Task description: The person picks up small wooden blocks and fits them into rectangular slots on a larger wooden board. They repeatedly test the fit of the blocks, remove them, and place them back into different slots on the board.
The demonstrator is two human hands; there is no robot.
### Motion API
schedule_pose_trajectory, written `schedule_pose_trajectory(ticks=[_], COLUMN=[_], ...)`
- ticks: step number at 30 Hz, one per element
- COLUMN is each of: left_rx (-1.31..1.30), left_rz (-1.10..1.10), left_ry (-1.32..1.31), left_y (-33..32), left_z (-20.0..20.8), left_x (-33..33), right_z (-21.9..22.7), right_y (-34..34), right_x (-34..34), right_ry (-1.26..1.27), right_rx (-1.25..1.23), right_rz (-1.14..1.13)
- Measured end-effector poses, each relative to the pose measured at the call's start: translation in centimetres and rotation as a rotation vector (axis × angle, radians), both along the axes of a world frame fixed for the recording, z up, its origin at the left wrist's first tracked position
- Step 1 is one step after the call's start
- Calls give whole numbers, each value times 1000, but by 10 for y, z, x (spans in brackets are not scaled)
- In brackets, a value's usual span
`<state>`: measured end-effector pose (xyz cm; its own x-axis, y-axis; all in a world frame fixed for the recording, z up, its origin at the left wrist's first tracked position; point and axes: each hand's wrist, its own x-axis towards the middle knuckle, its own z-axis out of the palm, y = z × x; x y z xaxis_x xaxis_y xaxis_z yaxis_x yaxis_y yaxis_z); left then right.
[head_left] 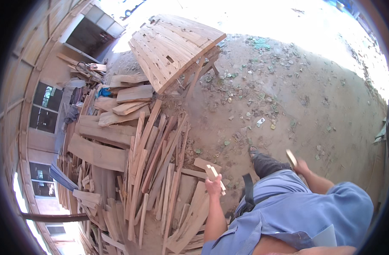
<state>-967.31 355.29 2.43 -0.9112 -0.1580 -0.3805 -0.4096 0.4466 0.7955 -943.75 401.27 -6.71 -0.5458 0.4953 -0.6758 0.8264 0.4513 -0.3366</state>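
Wooden offcuts: left hand [213, 183] grips a block [212, 171], right hand [300, 165] at three o'clock grips a strip [291, 157]; sorting scraps, likely onto the pile [156, 170].

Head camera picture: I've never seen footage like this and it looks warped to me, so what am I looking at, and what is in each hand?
This is one picture from a wide fisheye camera worn on a person's head, looking down. That lens bends straight edges near the rim, so the warping is normal. No machine is here, only a person in a blue shirt using bare hands. The left hand holds short pale wood pieces in its fingers. The right hand, out to the side, holds another small wood piece. Below and to the left lies a big pile of planks and offcuts on bare dirt ground. Further off stands a tilted slatted wooden panel, beside a wooden building wall.
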Motion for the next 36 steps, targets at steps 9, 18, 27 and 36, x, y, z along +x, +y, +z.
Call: schedule_pose_trajectory(ticks=[9,18,27,36], left_rx=[-19,-208,-589,-727], left_rz=[244,-137,-360,-334], left_ry=[-36,209,408,385], left_y=[-16,71,139,164], left_z=[16,-36,-72,-78], left_x=[-274,-776,-1055,-1089], right_z=[168,114,52,63], right_y=[-35,-112,-136,-140], right_x=[-590,-969,-1129,-1136], right_ry=[602,686,742,634], right_rx=[113,137,295,159], right_rz=[102,72,129,20])
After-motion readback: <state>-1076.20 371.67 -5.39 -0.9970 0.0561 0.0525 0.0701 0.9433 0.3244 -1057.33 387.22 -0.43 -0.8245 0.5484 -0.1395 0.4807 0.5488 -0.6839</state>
